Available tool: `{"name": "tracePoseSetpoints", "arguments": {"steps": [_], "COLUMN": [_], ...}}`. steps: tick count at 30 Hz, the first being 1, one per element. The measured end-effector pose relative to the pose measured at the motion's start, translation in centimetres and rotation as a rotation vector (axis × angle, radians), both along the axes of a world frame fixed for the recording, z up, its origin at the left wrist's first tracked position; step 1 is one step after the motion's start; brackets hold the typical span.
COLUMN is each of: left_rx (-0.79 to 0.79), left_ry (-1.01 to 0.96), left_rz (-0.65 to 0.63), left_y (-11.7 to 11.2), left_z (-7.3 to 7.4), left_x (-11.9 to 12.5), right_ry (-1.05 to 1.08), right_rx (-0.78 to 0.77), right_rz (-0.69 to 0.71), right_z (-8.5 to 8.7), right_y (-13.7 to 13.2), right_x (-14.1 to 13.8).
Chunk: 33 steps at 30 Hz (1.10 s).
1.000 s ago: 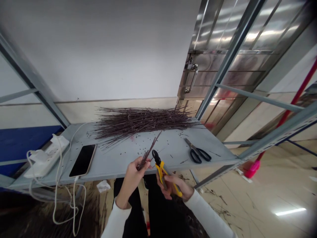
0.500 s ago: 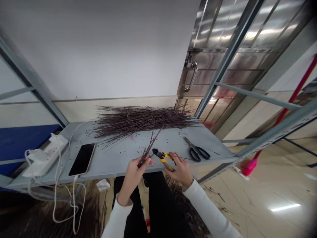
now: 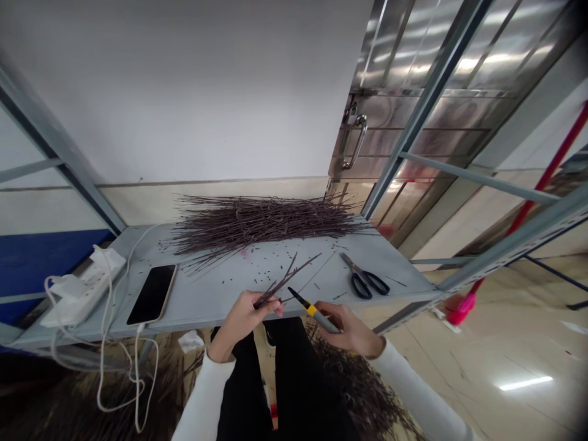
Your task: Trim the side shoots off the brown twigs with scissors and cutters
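My left hand (image 3: 247,316) is closed around a few dark twigs (image 3: 294,274), whose forked ends point up and to the right over the shelf's front edge. In my right hand (image 3: 348,327) is a pair of diagonal cutters (image 3: 316,313) with yellow and grey handles, turned edge-on. Their dark jaws lie just right of the twigs and my left fingertips; whether they touch a twig I cannot tell. Behind both hands a large bundle of thin dark twigs (image 3: 261,222) lies along the back of the grey shelf (image 3: 202,300).
Black-handled scissors (image 3: 362,278) lie right on the shelf. A phone (image 3: 152,294) on a cable and a white power strip (image 3: 87,288) are at left. Small twig bits are scattered about. Cut twigs (image 3: 362,386) cover the floor below. Metal posts (image 3: 425,110) frame the shelf.
The cutters have rotated from flat with handles spread to edge-on, and my right hand has shifted right and down. The twigs in my left hand now lean further right.
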<state>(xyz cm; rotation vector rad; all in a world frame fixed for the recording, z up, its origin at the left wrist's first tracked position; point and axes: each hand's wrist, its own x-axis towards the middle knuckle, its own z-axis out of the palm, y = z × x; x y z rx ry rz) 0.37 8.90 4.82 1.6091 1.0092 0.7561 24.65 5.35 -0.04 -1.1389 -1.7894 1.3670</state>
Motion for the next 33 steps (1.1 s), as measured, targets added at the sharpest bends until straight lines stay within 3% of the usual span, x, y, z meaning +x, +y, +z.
{"name": "tracePoseSetpoints", "arguments": {"steps": [8,11,14,17,20,22,28,33], "left_rx": [0.035,0.076,0.134,0.242,0.321,0.371,0.559,0.562], "left_ry": [-0.047,-0.04,0.036,0.15,0.212,0.256,0.47,0.513], "left_rz": [-0.025,-0.039,-0.031,0.048,0.141,0.185,0.329,0.351], "left_y": [0.4,0.4,0.5,0.5,0.1,-0.4,-1.6,-1.6], "left_z": [0.3,0.6,0.6,0.3,-0.4,-1.0,-2.6,-3.0], "left_x": [1.9,2.4,2.4,2.3,2.8,3.4,4.7,4.7], "right_ry": [0.859,1.062,1.067,0.804,0.341,0.039,-0.635,-0.953], "right_rx": [-0.59,-0.655,-0.66,-0.509,-0.17,0.05,0.448,0.575], "right_rz": [0.243,0.335,0.323,0.122,-0.218,-0.366,-0.505,-0.547], "right_z": [-2.9,-3.9,-3.9,-2.7,-1.2,-0.2,2.1,2.6], "right_y": [-1.4,-1.6,-1.5,-1.4,-1.2,-1.1,-1.3,-1.7], "right_x": [-2.7,-3.7,-3.7,-3.0,-2.3,-2.1,-1.6,-1.1]}}
